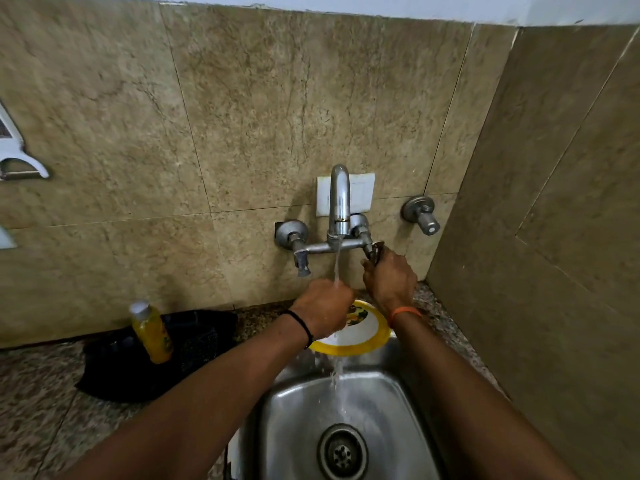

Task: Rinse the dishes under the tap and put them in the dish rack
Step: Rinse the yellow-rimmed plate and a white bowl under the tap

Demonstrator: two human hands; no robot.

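A white plate (360, 332) with a yellow rim and a printed picture is held tilted over the back edge of the steel sink (298, 403). My left hand (323, 308) grips its upper left edge, right under the stream of water falling from the wall tap (338, 202). The water runs over that hand and the plate, then down toward the drain (342, 452). My right hand (389, 277) is closed on the tap's right handle (373, 249). No dish rack is in view.
A yellow bottle (152, 332) stands on a dark cloth (145, 362) on the speckled counter left of the sink. The tap's left handle (302, 261) hangs free. A separate valve (420, 214) sticks out of the wall at right. A tiled side wall (554, 237) closes the right.
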